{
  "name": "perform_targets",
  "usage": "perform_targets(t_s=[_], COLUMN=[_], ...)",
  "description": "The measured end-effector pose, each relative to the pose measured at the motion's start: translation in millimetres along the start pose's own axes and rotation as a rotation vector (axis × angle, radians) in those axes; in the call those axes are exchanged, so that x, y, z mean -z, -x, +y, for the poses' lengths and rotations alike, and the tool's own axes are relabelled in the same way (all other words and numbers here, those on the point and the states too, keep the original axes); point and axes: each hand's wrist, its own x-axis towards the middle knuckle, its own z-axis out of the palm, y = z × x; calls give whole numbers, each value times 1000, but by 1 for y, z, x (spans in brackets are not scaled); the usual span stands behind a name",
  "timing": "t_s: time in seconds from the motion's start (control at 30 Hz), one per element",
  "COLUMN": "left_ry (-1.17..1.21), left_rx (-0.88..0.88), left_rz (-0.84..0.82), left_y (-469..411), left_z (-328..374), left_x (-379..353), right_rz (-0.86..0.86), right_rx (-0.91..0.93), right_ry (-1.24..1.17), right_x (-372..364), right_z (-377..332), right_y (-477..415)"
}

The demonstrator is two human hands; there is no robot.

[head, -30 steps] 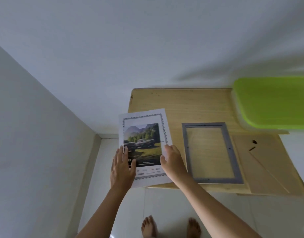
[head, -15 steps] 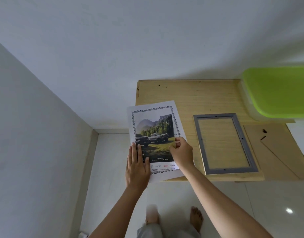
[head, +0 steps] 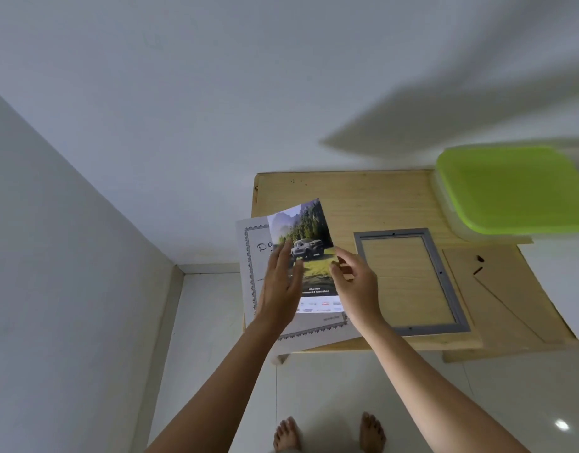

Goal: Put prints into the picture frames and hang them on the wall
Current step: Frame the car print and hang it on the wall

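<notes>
Print (head: pixel 309 256) tilted up off bordered sheet (head: pixel 257 266) — right grip (head: pixel 357 289) pinches right edge, left grip (head: pixel 280 289) straight-fingered; frame (head: pixel 440 273) just beside.

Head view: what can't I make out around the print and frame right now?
All in the head view:
Bordered sheet: writing mostly hidden under the car print and left hand.
Car print: caption and logos too small, blurred.
Grey frame: glass in it or not, cannot tell.
Green-lidded box: cut off by right edge; lid hides contents.
</notes>
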Motion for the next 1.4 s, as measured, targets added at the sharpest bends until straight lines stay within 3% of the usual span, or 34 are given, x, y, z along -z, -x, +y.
perform_targets(t_s=[0.1, 0.2, 0.5, 0.63, 0.73, 0.83, 0.93, 1.13, 1.27, 1.4], left_ry=[141, 274, 470, 480, 524, 554, 534, 246, -16, -134], left_rx=[-92, -149, -59, -45, -7, 45, 126, 317, 296, 246], left_rz=[-39, -59, -57, -45, -93, -99, -39, -119, -107, -81], left_y=[-19, -26, -41, -47, -45, -40, -38, -15, 6, 12], left_z=[46, 82, 125, 121, 120, 116, 100, 57, 39, 33], left_x=[-15, -31, -78, -91, -97, -105, -118, -153, -171, -179], right_rz=[37, 35, -126, -69, 1, -95, -122, -41, -65, -130], right_rx=[270, 413, 471, 349, 97, -226, -398, -421, -333, -210], right_ry=[74, 195, 87, 50, 14, -277, -492, -212, 48, 267], right_x=[25, 53, 119, 142, 160, 174, 181, 186, 186, 184], right_z=[-7, -10, 17, 38, 57, 72, 85, 112, 121, 126], right_y=[-7, -12, -13, -23, -37, -48, -49, -33, -28, -30])
